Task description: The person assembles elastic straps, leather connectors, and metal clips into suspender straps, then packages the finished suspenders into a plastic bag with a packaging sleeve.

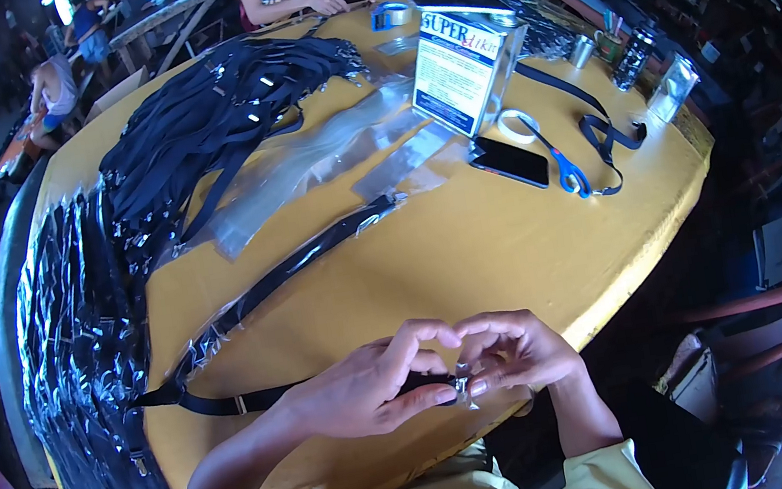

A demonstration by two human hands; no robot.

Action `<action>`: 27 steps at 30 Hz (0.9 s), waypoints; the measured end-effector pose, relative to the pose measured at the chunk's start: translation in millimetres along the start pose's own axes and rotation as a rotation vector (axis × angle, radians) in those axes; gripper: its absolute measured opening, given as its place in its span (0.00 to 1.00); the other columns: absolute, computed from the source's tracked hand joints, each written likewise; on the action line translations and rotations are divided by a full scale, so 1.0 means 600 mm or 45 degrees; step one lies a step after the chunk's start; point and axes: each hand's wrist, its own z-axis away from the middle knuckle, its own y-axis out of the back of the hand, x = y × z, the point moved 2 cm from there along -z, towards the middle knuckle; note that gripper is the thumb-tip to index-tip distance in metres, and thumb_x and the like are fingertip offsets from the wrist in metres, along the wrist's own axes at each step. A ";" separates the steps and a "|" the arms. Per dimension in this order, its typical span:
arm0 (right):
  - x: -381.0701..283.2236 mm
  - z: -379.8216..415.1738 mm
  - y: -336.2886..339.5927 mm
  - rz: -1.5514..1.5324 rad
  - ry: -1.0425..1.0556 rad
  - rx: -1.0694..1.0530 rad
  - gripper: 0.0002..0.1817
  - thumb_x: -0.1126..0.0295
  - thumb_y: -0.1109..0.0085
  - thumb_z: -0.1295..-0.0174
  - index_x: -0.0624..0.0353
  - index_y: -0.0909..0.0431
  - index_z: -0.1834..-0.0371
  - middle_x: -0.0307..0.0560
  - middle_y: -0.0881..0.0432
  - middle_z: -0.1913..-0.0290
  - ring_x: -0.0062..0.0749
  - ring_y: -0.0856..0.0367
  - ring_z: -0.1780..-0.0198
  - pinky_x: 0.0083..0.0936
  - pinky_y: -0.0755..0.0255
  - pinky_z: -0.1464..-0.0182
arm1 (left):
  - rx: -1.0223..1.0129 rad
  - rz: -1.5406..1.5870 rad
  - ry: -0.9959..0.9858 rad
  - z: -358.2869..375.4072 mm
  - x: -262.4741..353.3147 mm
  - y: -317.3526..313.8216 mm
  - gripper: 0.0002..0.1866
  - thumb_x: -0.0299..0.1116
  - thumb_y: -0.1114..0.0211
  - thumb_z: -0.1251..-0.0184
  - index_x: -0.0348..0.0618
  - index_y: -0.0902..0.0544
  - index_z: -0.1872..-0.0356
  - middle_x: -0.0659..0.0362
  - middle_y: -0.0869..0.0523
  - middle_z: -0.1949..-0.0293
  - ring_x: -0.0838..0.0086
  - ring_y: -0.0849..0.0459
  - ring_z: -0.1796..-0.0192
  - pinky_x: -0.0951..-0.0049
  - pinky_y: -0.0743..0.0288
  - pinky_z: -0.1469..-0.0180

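Left hand (362,390) and right hand (513,353) both pinch one black strap's (233,404) metal clip (461,388) (near bench (473,252) edge); one phone (510,162), one scissors (556,164) far right.

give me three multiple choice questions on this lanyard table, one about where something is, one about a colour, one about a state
1. Where does the phone lie?
A. right beside the tin can
B. on the pile of bagged straps
C. under the person's hands

2. What colour are the scissors' handles?
A. red
B. blue
C. yellow

3. How are the person's hands placed?
A. apart, flat on the table
B. one holds the scissors
C. together, pinching the end of a black strap

Answers:
1. A, the dark phone rests on the yellow table against the foot of the can.
2. B, both loops show blue beside the phone.
3. C, the left hand and right hand meet fingertip to fingertip at a small metal clip at the strap's end.
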 end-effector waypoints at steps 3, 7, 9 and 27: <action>-0.013 -0.001 0.001 0.046 -0.042 0.086 0.34 0.76 0.22 0.44 0.58 0.25 0.32 0.39 0.10 0.64 0.10 0.22 0.69 0.15 0.39 0.70 | 0.000 0.049 0.205 0.001 0.005 0.006 0.31 0.38 0.33 0.25 0.39 0.41 0.33 0.51 0.10 0.62 0.61 0.12 0.58 0.63 0.24 0.50; -0.027 0.005 0.020 0.072 -0.111 0.119 0.34 0.77 0.22 0.45 0.58 0.24 0.33 0.39 0.09 0.64 0.11 0.19 0.68 0.13 0.38 0.70 | 0.017 -0.148 0.275 0.017 -0.009 0.006 0.21 0.42 0.34 0.24 0.40 0.26 0.40 0.53 0.11 0.63 0.60 0.12 0.60 0.60 0.23 0.55; -0.031 0.008 0.028 0.086 -0.121 0.087 0.35 0.76 0.21 0.45 0.58 0.25 0.33 0.40 0.09 0.64 0.15 0.15 0.65 0.13 0.34 0.68 | -0.012 -0.137 0.249 0.028 -0.017 0.008 0.17 0.42 0.35 0.24 0.39 0.22 0.47 0.54 0.12 0.66 0.60 0.12 0.62 0.60 0.23 0.57; -0.039 -0.027 -0.008 0.144 -0.335 -0.098 0.38 0.75 0.22 0.43 0.59 0.31 0.29 0.45 0.12 0.63 0.21 0.15 0.61 0.19 0.23 0.57 | -0.175 -0.134 0.373 0.018 0.008 0.003 0.16 0.44 0.39 0.23 0.39 0.17 0.62 0.49 0.16 0.73 0.53 0.15 0.69 0.56 0.25 0.64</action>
